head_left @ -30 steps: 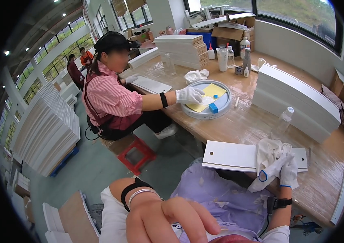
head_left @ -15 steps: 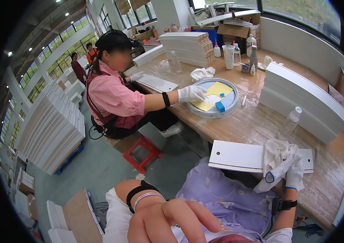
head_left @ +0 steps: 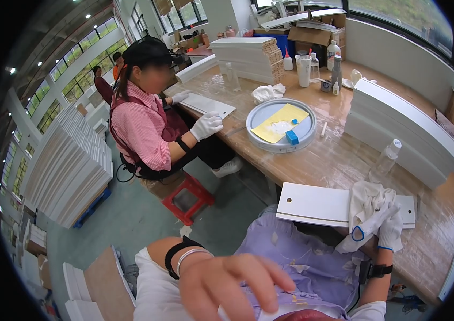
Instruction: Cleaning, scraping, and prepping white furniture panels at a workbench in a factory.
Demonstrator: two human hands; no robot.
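**Right hand settled on the cloth at the panel, left hand raised near the camera**

My right hand [head_left: 390, 232], in a white glove, is clenched around a white cloth [head_left: 368, 200] bunched over the right end of the flat white panel [head_left: 312, 206], which lies on the near edge of the table [head_left: 344, 160]. Over the last second the view has swung a little, and the hand and cloth have stayed on that same end of the panel, so I judge the wiping there is still going on rather than finished.

My left hand [head_left: 232, 281] is bare, close under the camera, fingers spread and grasping nothing; it has drifted slightly right but touches no object.

Farther along the table sits a round grey tray [head_left: 269, 142] with a yellow sheet [head_left: 280, 120] and a small blue block [head_left: 291, 137]. The co-worker on the left has pulled a gloved hand [head_left: 205, 125] back from the tray toward their own white panel [head_left: 208, 105]. A clear plastic bottle [head_left: 384, 160] stands just beyond my cloth.
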